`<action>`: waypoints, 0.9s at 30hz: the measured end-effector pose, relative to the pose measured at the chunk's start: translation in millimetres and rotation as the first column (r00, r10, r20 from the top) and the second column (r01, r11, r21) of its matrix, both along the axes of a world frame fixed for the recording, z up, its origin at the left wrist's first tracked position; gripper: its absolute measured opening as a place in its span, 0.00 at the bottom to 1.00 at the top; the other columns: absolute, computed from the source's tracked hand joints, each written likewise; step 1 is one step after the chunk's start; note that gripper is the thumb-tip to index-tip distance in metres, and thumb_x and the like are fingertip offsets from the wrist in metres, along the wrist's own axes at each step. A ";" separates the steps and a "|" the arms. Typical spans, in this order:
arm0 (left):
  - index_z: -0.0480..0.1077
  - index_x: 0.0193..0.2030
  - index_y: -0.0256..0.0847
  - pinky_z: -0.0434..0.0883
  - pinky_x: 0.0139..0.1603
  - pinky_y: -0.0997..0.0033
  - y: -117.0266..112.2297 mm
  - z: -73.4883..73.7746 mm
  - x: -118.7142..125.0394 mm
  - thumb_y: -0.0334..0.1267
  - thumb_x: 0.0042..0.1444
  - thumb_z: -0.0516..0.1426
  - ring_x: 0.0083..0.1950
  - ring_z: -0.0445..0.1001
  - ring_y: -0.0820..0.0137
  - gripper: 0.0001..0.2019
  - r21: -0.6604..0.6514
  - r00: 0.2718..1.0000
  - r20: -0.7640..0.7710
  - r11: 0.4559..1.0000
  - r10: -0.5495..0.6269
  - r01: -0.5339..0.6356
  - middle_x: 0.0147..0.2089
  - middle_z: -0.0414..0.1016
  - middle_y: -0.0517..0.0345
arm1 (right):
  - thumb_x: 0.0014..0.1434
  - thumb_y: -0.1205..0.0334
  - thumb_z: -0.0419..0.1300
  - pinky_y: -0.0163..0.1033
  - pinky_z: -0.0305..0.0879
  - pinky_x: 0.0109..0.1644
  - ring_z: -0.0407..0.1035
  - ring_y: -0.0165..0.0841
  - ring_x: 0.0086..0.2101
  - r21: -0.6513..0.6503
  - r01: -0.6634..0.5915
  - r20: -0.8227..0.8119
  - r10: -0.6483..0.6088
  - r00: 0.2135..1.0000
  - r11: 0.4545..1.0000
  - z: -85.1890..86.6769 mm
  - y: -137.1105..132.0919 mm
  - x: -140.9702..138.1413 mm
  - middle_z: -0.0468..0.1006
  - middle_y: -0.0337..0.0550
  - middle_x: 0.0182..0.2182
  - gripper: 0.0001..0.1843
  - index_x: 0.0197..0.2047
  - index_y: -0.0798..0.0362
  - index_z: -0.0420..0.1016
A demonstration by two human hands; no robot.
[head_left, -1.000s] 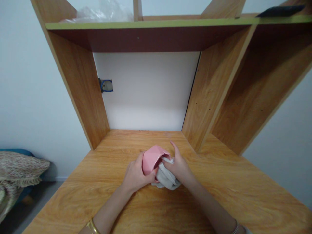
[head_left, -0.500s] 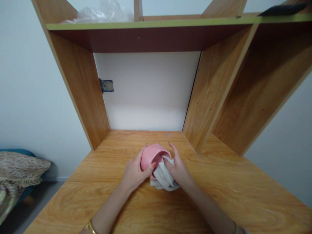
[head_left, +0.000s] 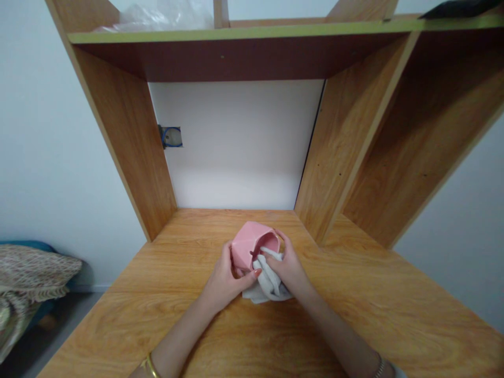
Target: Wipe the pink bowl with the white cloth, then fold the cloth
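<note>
A pink faceted pot or cup [head_left: 246, 242] lies tilted in my hands above the desk, its opening facing right and toward me. My left hand [head_left: 228, 275] grips it from the left and below, thumb near the rim. My right hand [head_left: 289, 265] holds a pale grey cloth [head_left: 270, 281], part of it tucked into the opening. Its thumb presses the cloth at the mouth while the fingers reach behind the far rim. The cloth's lower folds hang down to the desk. The pot's inside is mostly hidden.
The wooden desk [head_left: 157, 315] has upright panels [head_left: 346, 136] and a green-edged shelf [head_left: 255, 32] above. A clear plastic bag [head_left: 165, 16] and a dark object [head_left: 460, 8] lie on the shelf. An uncovered socket box [head_left: 172, 137] is in the back wall; a woven blanket [head_left: 35, 270] sits at left.
The pink pot has turned, so its opening shows more to the right, and it sits slightly higher. My right fingers have closed in against the rim; the cloth stays at the mouth.
</note>
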State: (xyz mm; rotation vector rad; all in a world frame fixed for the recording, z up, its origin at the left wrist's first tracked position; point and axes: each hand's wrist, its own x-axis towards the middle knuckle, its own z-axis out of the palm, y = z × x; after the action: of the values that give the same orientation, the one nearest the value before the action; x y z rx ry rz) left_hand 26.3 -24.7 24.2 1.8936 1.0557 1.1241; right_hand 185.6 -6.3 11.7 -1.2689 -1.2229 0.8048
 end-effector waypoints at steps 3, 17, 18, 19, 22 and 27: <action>0.51 0.48 0.38 0.66 0.30 0.75 0.0 0.9 0.9 0.46 0.47 0.58 0.27 0.65 0.75 0.26 -0.024 1.000 0.022 1.000 0.003 -0.002 0.30 0.65 0.63 | 0.39 0.67 0.58 0.35 0.65 0.32 0.69 0.32 0.29 0.017 0.017 0.052 -0.018 0.998 1.000 2.0 0.7 1.4 0.73 0.40 0.31 0.36 0.54 0.55 0.52; 0.59 0.50 0.39 0.67 0.41 0.71 1.3 2.5 -2.7 0.40 0.45 0.58 0.42 0.70 0.67 0.24 0.078 0.995 -0.082 0.995 0.065 -0.058 0.44 0.70 0.54 | 0.44 0.59 0.58 0.29 0.50 0.19 0.60 0.28 0.15 0.001 0.101 0.518 -0.087 0.851 0.995 19.1 -8.4 13.6 0.61 0.25 0.11 0.42 0.61 0.53 0.44; 0.60 0.49 0.39 0.67 0.41 0.71 1.4 2.7 -2.9 0.40 0.45 0.58 0.42 0.70 0.66 0.23 0.074 0.994 -0.093 0.996 0.064 -0.058 0.44 0.70 0.54 | 0.45 0.58 0.58 0.29 0.50 0.19 0.61 0.28 0.15 0.004 0.102 0.530 -0.088 0.843 0.995 20.1 -9.2 13.1 0.61 0.25 0.11 0.42 0.61 0.53 0.44; 0.61 0.49 0.38 0.67 0.42 0.71 1.4 3.0 -2.9 0.39 0.45 0.57 0.43 0.70 0.66 0.23 0.068 0.992 -0.107 0.996 0.061 -0.054 0.44 0.71 0.54 | 0.45 0.57 0.57 0.29 0.50 0.19 0.61 0.28 0.15 0.007 0.101 0.545 -0.088 0.834 0.995 20.8 -9.8 12.7 0.61 0.25 0.11 0.42 0.61 0.53 0.44; 0.62 0.50 0.38 0.67 0.43 0.70 0.2 4.0 -2.4 0.40 0.45 0.57 0.43 0.70 0.65 0.23 0.051 0.988 -0.143 0.998 0.051 -0.045 0.45 0.71 0.53 | 0.47 0.55 0.55 0.30 0.51 0.21 0.62 0.29 0.16 0.014 0.094 0.598 -0.084 0.797 0.995 21.0 -10.5 12.6 0.61 0.26 0.12 0.41 0.62 0.52 0.43; 0.62 0.50 0.38 0.67 0.42 0.70 -1.0 3.1 -0.9 0.43 0.46 0.56 0.42 0.71 0.65 0.23 0.061 0.985 -0.162 0.997 0.066 -0.056 0.44 0.72 0.53 | 0.48 0.54 0.54 0.31 0.52 0.23 0.65 0.32 0.20 -0.026 0.106 0.665 -0.063 0.744 0.994 18.3 -10.7 11.6 0.67 0.32 0.17 0.40 0.62 0.53 0.42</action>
State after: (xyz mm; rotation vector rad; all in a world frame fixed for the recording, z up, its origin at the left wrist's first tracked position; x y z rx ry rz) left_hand 25.3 -25.7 27.3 2.0389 1.1908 1.0555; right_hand 197.2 -17.1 30.0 -1.7321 -1.6937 0.3076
